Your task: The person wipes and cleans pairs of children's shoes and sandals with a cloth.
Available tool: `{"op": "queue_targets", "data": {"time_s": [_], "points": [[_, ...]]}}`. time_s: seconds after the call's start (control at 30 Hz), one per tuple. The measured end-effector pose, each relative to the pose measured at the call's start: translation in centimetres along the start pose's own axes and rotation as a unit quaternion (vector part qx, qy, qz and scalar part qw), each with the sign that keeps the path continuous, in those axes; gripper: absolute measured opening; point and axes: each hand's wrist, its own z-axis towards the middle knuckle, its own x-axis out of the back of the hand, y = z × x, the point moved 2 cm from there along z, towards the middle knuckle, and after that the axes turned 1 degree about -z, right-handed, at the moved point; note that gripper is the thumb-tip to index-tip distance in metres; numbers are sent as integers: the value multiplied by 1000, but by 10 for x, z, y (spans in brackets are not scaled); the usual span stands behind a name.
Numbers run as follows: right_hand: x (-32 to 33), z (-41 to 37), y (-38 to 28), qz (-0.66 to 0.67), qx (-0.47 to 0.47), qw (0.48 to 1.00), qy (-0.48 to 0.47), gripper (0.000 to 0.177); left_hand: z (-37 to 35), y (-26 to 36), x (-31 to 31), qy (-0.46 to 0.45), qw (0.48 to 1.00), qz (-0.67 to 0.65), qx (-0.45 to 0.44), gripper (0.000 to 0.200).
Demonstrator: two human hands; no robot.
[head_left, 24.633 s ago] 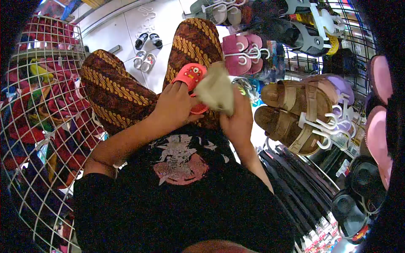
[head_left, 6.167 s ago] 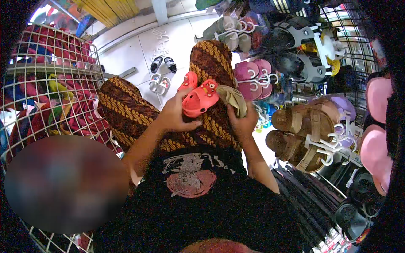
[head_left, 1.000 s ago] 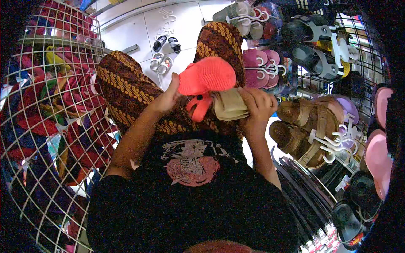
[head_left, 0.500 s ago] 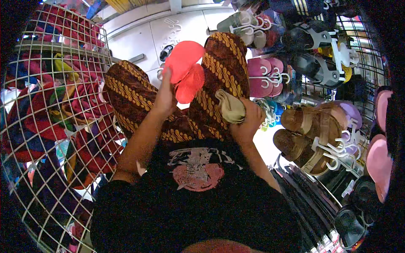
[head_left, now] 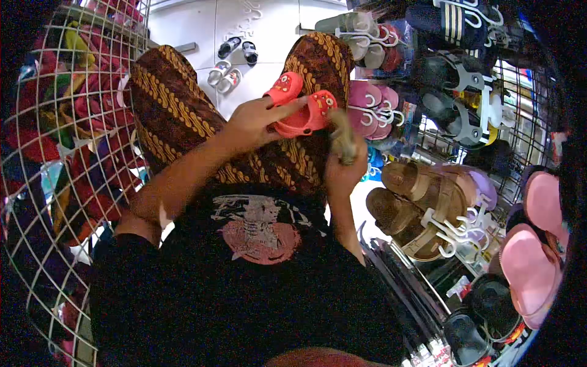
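I sit with my knees up in brown batik trousers. My left hand grips a pair of small red clogs with cartoon faces, held tops up over my right thigh. My right hand is closed around a bunched beige cloth, which touches the right edge of the clogs.
A white wire basket full of colourful footwear stands at my left. Racks at my right hold brown sandals, pink slippers and dark shoes on hangers. Two small pairs of sandals lie on the white tiled floor ahead.
My left hand lowered the red clogs from up high, soles showing, back down over my thigh with the tops up. My right hand brought the cloth against them.
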Motion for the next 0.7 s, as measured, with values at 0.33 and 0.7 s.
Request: {"op": "queue_targets", "data": {"time_s": [0.33, 0.7], "points": [[-7, -3, 11, 43, -110, 993, 25, 41, 2, -2, 4, -52, 998, -6, 18, 85], [-22, -12, 14, -20, 138, 987, 79, 34, 4, -2, 18, -99, 993, -64, 17, 74]]}}
